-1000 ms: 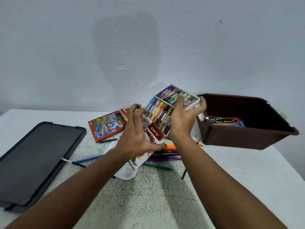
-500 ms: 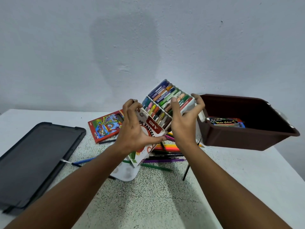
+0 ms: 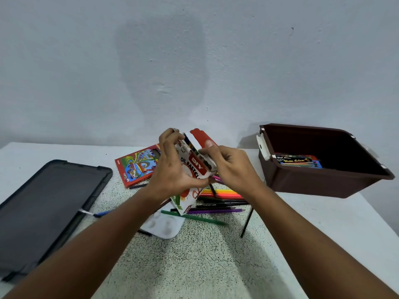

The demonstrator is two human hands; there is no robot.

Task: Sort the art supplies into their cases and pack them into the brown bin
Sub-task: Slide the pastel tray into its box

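Gripping pastel box [image 3: 195, 169] above table [image 3: 216, 266]: left hand [image 3: 172, 169] curled round it, right hand [image 3: 232, 167] pinching its end.

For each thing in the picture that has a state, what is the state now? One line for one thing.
Oil pastel box: held above the table, red flap open.
Left hand: grips the box.
Right hand: pinches the box's open end.
Brown bin: open, no lid, holds a water colour case.
Red pencil box: lying flat on the table.
Loose pencils: still on the table, unpacked.
Dark lid: lying flat.
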